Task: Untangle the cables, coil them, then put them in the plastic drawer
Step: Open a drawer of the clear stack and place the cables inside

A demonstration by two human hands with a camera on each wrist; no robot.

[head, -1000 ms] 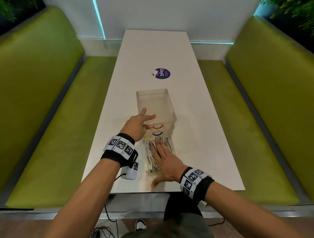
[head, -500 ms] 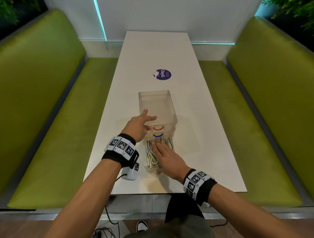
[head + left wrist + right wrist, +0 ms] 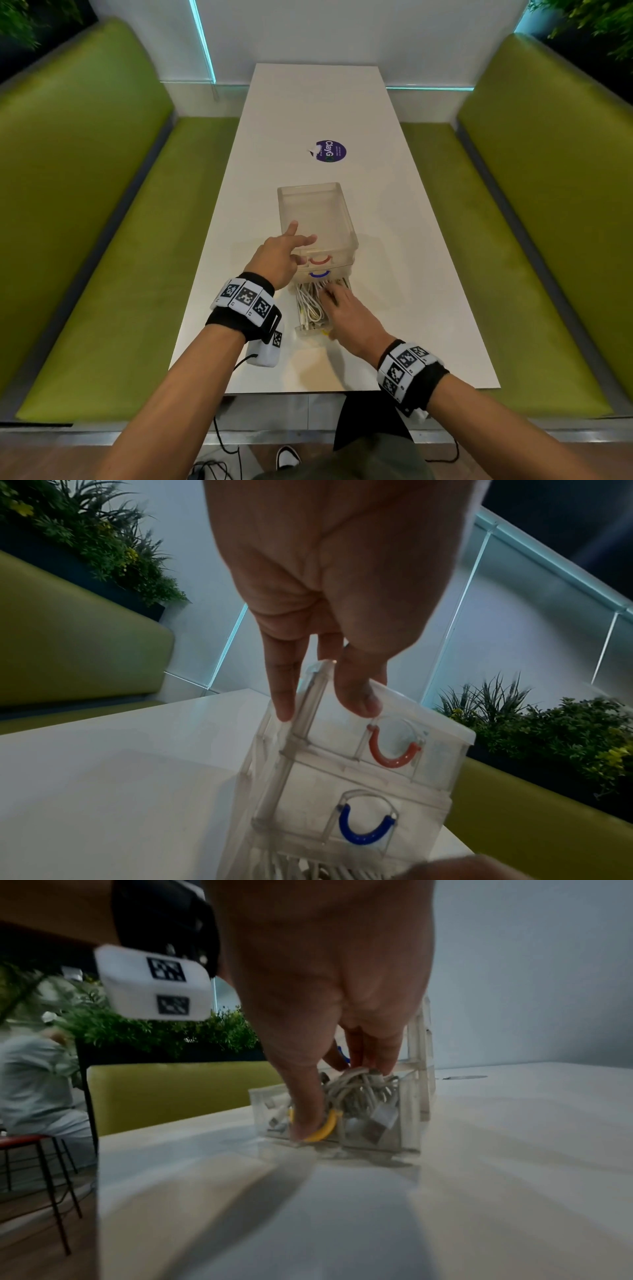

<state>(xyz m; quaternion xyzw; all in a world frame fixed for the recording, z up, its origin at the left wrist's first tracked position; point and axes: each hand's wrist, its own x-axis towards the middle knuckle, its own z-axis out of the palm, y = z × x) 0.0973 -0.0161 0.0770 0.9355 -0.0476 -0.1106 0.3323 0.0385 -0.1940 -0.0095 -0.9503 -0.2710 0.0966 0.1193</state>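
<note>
A clear plastic drawer unit (image 3: 315,212) stands mid-table, with a red-handled drawer (image 3: 394,753) and a blue-handled drawer (image 3: 366,829) pushed in. Its bottom drawer (image 3: 303,330) is pulled out toward me and holds white coiled cables (image 3: 308,303) (image 3: 359,1093). My left hand (image 3: 303,232) (image 3: 322,712) rests on the unit's near left top corner, one finger and the thumb straight on either side of the corner post. My right hand (image 3: 329,311) (image 3: 342,1099) lies flat over the cables, fingertips pressing them down, thumb against the drawer front at the yellow handle (image 3: 327,1130).
The white table (image 3: 394,274) carries a purple round sticker (image 3: 330,150) beyond the unit. Green benches (image 3: 102,240) flank both long sides. The table's front edge (image 3: 308,390) lies just behind my wrists. A seated person (image 3: 34,1083) and a stool show far off.
My right hand has slid forward with the bottom drawer, which now sticks out less. The left hand stays on the unit's corner.
</note>
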